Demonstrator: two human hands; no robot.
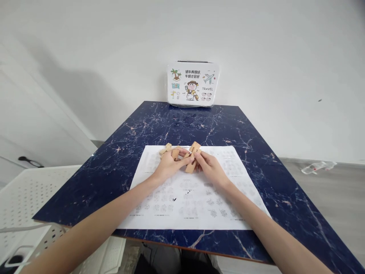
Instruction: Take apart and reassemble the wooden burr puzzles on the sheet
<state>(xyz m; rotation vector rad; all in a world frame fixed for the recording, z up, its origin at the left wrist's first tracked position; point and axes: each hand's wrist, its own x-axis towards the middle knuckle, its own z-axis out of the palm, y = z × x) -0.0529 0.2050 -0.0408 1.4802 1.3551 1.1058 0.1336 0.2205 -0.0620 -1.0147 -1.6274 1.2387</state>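
Both hands meet over a printed sheet (171,219) with rows of small diagrams. My left hand (169,161) is closed, its thumb and fingers on small notched wooden puzzle pieces (175,154). From the other side my right hand (207,164) pinches a wooden puzzle piece (195,146) marked with a number, which looks like a 2. The pieces touch or overlap between the fingers, and whether they interlock I cannot tell. Just behind the left hand lies another wooden piece (168,146) on the sheet. Fingers partly hide the pieces.
The sheet lies on a dark blue marble-patterned table (182,125). A white case (192,83) with cartoon prints stands at the back against the wall. Left of the table is a white perforated rack (37,186). A clear plastic item (318,167) lies on the floor at right.
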